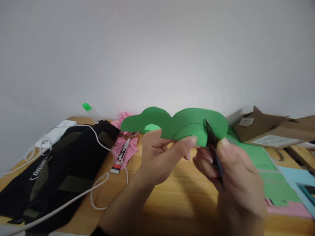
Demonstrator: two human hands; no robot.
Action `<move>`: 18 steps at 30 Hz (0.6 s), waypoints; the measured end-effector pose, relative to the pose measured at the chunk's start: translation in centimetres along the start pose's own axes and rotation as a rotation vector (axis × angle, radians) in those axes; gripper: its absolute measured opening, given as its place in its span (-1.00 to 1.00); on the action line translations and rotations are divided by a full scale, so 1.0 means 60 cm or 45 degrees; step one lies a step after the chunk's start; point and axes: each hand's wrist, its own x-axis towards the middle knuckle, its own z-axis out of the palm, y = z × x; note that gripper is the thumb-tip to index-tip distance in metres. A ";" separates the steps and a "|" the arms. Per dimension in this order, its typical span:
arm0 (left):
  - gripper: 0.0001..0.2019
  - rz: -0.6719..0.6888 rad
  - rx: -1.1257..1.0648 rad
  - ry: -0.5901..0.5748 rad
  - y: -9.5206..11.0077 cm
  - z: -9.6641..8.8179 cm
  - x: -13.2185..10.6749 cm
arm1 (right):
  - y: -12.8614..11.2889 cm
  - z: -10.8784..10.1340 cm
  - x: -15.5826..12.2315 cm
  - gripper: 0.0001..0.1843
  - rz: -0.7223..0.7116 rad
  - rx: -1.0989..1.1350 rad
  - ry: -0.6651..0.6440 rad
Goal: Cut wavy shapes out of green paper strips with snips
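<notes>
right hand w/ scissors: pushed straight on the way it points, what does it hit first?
The green paper cutout. The scissors in the right hand point up and away, blades at the cutout's lower edge, which the left hand pinches. Past the sheet only the wall shows, though depth is unclear.

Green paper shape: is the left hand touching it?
Touching. The head view shows the left hand pinching the green paper shape at its lower edge.

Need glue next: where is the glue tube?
In the head view the glue tube lies on the table left of the left hand, partly on pink paper, beside the black bag.
</notes>
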 end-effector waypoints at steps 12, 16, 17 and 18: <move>-0.65 0.021 -0.092 0.003 -0.004 0.003 -0.002 | 0.008 0.004 0.002 -0.49 0.017 0.056 0.050; -0.63 0.017 -0.074 0.000 -0.002 0.002 0.000 | 0.001 0.010 0.001 -0.50 0.005 -0.030 0.098; -0.62 0.010 -0.064 -0.003 -0.001 0.002 0.000 | -0.001 0.011 0.001 -0.50 -0.002 -0.046 0.113; -0.62 0.001 -0.056 -0.008 -0.001 0.002 0.000 | -0.002 0.012 0.001 -0.50 -0.006 -0.054 0.120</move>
